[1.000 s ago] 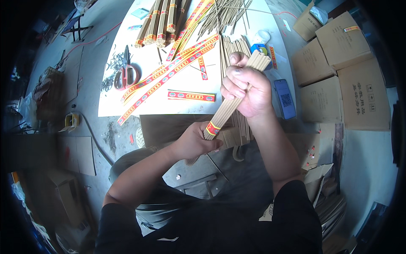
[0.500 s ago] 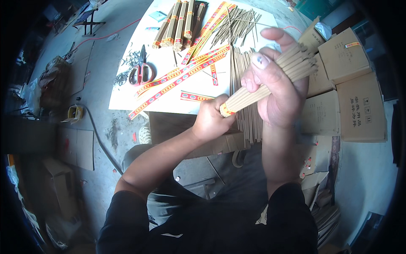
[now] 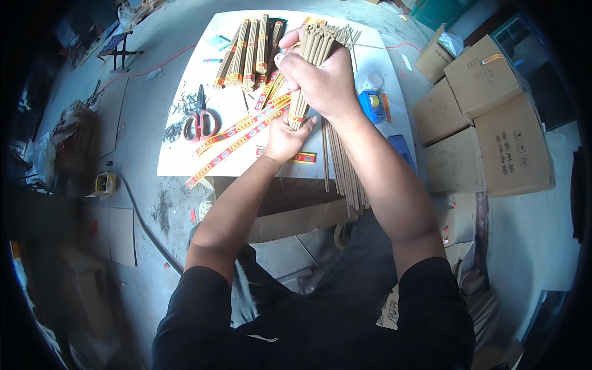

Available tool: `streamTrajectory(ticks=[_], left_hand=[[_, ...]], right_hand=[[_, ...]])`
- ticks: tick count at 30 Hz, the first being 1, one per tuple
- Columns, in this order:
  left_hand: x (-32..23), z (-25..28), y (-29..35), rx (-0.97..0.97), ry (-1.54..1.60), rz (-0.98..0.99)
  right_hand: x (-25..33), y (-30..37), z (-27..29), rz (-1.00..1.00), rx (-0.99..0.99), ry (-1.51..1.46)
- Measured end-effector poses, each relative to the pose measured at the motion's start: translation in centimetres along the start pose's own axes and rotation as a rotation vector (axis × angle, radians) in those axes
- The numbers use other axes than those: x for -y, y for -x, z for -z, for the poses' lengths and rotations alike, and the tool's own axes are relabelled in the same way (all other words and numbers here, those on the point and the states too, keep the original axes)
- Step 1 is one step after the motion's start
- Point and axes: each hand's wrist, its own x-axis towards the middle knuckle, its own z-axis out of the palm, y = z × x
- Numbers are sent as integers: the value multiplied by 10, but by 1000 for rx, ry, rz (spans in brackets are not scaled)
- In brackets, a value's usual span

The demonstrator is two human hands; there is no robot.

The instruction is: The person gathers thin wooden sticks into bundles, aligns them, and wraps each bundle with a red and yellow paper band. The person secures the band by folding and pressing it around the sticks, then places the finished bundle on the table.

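white table (image 3: 185, 157), scissors (image 3: 200, 120), stick bundles (image 3: 250, 55)

This is a small workshop where sticks are bundled and packed by hand. A low white table (image 3: 185, 157) stands on a bare, dusty concrete floor (image 3: 148, 92) in the upper middle of the frame. On the table lie finished bundles of tan sticks (image 3: 246, 52) with red and yellow bands, loose sticks (image 3: 342, 166), long red and yellow paper strips (image 3: 231, 139) and red-handled scissors (image 3: 200, 120). At the right side plain cardboard boxes (image 3: 487, 117) are stacked. At the left, a cable (image 3: 145, 225) runs over the floor among scraps and flat cardboard pieces (image 3: 123, 234).
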Motion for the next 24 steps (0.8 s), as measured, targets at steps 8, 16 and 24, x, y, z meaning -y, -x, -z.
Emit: streamTrajectory(ticks=[8,16,24], left_hand=[[-130,-11,53,573,195,390],[-84,-23,134,265,-341,469],[-68,-18,134,383,-323,532]], right_hand=[[63,38,63,-186,100,-492],[-17,103,72,-465,-299,-668],[-32,104,96,-519,-130,-804]])
